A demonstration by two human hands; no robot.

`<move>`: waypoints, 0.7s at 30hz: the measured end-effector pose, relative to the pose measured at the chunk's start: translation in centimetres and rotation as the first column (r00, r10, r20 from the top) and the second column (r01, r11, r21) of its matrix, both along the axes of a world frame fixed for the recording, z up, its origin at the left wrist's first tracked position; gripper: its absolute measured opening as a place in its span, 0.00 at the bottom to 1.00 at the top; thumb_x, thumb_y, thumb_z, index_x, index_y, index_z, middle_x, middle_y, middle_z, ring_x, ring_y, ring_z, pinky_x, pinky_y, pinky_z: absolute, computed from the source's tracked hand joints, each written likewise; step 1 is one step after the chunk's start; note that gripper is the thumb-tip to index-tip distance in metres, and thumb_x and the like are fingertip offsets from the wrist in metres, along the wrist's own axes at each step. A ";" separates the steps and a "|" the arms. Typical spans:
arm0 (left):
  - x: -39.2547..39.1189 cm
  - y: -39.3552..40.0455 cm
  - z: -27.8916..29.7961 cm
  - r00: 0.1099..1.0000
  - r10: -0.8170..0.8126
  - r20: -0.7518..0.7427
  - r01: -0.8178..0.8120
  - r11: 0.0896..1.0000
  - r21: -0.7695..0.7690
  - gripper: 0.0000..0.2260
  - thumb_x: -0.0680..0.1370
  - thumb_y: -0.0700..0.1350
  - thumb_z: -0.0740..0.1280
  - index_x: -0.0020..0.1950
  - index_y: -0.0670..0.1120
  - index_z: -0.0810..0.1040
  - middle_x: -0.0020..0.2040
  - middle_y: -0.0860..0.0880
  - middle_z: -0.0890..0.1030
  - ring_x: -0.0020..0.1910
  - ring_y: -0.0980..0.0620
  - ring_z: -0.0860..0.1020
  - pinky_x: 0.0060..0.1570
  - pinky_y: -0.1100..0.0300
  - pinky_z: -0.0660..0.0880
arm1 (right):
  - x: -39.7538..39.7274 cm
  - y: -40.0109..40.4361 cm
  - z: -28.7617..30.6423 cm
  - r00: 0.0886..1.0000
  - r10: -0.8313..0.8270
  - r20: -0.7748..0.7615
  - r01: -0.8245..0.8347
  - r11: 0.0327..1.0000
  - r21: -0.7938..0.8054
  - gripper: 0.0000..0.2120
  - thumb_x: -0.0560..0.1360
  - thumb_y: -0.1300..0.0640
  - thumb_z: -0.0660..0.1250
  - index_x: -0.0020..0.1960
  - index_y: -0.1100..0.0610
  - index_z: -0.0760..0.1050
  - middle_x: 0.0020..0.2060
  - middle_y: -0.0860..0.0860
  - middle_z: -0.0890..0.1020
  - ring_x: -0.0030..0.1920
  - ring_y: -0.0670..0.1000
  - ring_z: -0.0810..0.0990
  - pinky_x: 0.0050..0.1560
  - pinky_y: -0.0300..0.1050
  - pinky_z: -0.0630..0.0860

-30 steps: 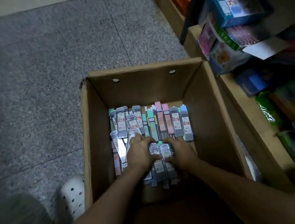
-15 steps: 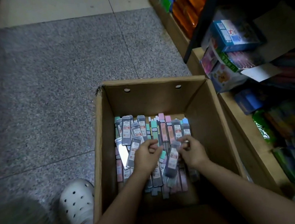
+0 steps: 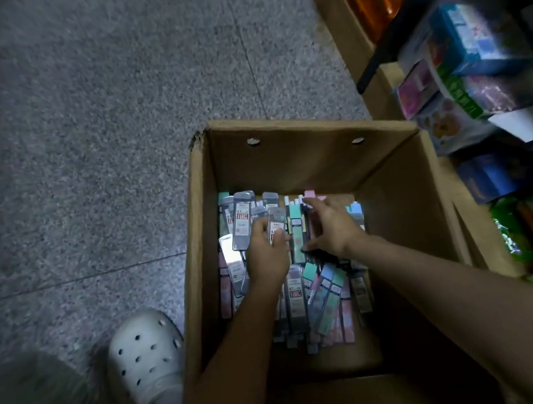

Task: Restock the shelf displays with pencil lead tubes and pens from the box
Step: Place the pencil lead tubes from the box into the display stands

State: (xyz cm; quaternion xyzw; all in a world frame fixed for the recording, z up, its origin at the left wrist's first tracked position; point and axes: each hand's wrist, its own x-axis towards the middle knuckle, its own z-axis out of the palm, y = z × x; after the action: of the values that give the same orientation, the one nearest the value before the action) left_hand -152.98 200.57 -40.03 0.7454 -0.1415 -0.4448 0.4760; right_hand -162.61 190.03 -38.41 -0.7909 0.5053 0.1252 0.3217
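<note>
An open cardboard box (image 3: 286,161) stands on the floor, its bottom covered with several pencil lead tubes (image 3: 323,296) in grey, mint, pink and blue. Both my hands are down inside it. My left hand (image 3: 265,253) grips a grey lead tube (image 3: 275,224) near the box's left side. My right hand (image 3: 330,227) reaches over the far row with fingers stretched out, resting on the mint and pink tubes (image 3: 296,228). The tubes under both hands are hidden. No pens can be made out.
Wooden shelves (image 3: 354,35) run along the right, holding a blue carton (image 3: 475,39), other colourful boxes (image 3: 444,115) and green packets (image 3: 516,235). Grey speckled floor (image 3: 93,123) lies to the left. My white clog (image 3: 146,359) stands beside the box's left wall.
Both hands have moved from the near end of the pile toward the far row. The left hand now grips a grey tube; the right hand has opened and stretched forward.
</note>
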 end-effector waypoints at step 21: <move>-2.7 -1.8 6.1 0.974 -0.225 0.015 0.225 0.963 -0.150 0.26 0.79 0.37 0.63 0.72 0.57 0.62 0.63 0.46 0.77 0.56 0.45 0.79 0.47 0.58 0.80 | -3.5 3.3 6.9 0.817 -0.281 0.503 0.381 0.918 -0.106 0.21 0.71 0.69 0.69 0.60 0.56 0.68 0.39 0.46 0.79 0.36 0.44 0.79 0.38 0.33 0.71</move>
State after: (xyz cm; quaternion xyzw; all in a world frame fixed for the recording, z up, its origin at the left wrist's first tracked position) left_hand -155.70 198.76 -33.91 0.6859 -0.2581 -0.4848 0.4774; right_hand -166.12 193.32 -31.51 -0.7250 0.5503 -0.1839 0.3711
